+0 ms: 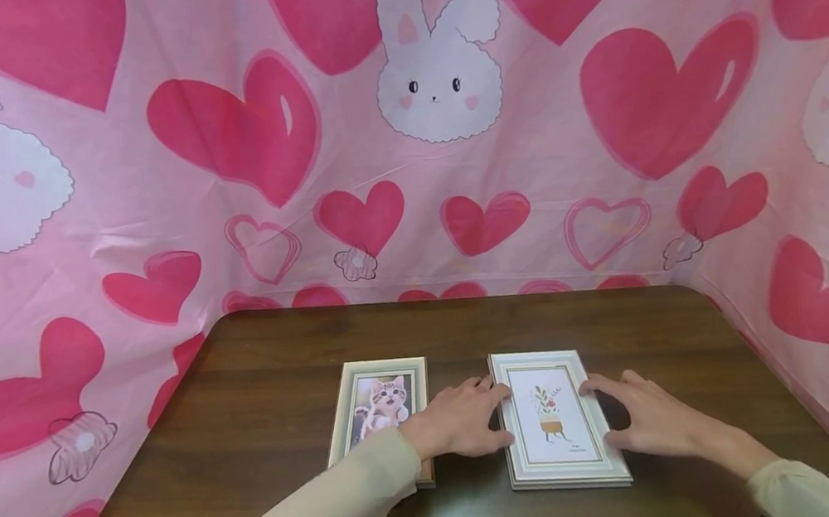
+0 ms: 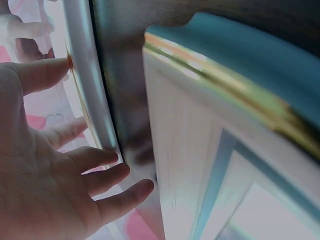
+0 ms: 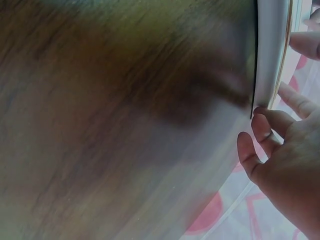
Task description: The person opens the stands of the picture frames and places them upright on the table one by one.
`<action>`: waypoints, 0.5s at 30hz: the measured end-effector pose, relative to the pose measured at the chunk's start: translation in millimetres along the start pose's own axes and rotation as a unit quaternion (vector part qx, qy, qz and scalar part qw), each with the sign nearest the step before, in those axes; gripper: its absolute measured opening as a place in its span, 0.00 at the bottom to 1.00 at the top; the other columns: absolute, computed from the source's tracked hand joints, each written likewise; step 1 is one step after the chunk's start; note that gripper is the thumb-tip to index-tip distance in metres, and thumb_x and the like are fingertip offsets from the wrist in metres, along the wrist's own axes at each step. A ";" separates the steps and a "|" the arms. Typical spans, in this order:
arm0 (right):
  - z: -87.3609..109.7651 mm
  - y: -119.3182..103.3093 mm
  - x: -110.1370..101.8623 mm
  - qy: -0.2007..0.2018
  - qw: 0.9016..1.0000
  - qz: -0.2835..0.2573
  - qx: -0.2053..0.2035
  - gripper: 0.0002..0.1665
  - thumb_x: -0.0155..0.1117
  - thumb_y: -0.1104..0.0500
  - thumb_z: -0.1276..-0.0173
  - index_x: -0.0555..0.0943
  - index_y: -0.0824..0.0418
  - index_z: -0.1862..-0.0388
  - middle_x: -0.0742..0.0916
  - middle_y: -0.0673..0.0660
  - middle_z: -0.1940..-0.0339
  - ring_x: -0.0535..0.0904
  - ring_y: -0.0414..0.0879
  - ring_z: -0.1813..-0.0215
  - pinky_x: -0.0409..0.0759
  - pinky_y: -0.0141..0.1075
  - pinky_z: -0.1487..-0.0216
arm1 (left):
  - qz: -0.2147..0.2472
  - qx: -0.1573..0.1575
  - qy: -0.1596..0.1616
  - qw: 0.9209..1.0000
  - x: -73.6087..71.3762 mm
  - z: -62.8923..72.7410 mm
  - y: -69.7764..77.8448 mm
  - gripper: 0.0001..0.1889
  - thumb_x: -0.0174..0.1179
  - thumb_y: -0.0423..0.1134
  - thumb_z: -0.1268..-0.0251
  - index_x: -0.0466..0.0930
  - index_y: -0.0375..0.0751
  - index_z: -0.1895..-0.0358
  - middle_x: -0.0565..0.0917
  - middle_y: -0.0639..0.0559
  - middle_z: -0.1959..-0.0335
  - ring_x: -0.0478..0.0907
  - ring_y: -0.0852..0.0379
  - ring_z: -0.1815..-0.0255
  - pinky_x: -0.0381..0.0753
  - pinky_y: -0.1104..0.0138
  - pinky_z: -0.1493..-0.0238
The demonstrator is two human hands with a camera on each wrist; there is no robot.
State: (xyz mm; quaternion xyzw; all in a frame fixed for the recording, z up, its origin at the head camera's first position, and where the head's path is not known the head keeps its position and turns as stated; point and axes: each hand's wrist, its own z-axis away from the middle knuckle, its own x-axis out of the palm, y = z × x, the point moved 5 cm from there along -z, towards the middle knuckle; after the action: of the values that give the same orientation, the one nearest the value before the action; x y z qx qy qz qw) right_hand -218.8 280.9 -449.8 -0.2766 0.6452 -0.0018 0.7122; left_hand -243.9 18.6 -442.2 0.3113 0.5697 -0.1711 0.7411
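A white picture frame [image 1: 562, 419] with a drawing of a potted plant lies flat on the dark wooden table [image 1: 280, 346]. My left hand [image 1: 471, 419] is at its left edge, thumb and fingertips touching the side with the fingers spread. On the opposite edge, my right hand [image 1: 647, 415] touches with thumb and index fingertip. The left wrist view shows the left fingers [image 2: 107, 180] mostly straight, beside the frame's side. A second picture frame [image 1: 342, 403], cream with a kitten photo, lies to the left, its lower part hidden by my left forearm and sleeve.
A pink cloth [image 1: 442, 160] printed with hearts and rabbits hangs behind the table and along both sides. The table's far edge [image 1: 463, 295] runs along the foot of the cloth. A narrow strip of table separates the two frames.
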 end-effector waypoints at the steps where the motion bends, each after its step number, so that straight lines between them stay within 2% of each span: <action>1: -0.2 0.4 -0.1 -0.002 1.000 -0.002 0.001 0.42 0.81 0.48 0.47 0.77 0.52 0.32 0.79 0.50 0.59 0.68 0.45 0.60 0.69 0.42 0.64 | 0.001 -0.001 -0.001 1.000 0.3 -0.1 -0.3 0.35 0.64 0.61 0.30 0.71 0.54 0.23 0.71 0.49 0.22 0.68 0.50 0.24 0.71 0.52 0.30; 15: 0.7 6.0 -1.7 -0.022 0.999 -0.032 -0.001 0.42 0.81 0.45 0.47 0.77 0.48 0.32 0.78 0.50 0.58 0.68 0.47 0.58 0.71 0.46 0.60 | 0.015 -0.008 -0.013 1.000 2.9 -3.3 -3.5 0.36 0.64 0.62 0.31 0.69 0.56 0.22 0.68 0.49 0.20 0.65 0.49 0.22 0.68 0.49 0.27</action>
State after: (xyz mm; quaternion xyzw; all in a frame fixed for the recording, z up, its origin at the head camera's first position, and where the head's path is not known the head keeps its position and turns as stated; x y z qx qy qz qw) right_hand -220.6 286.8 -450.6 -0.2978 0.6202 -0.0174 0.7255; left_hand -247.7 18.4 -446.4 0.3119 0.5568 -0.1593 0.7532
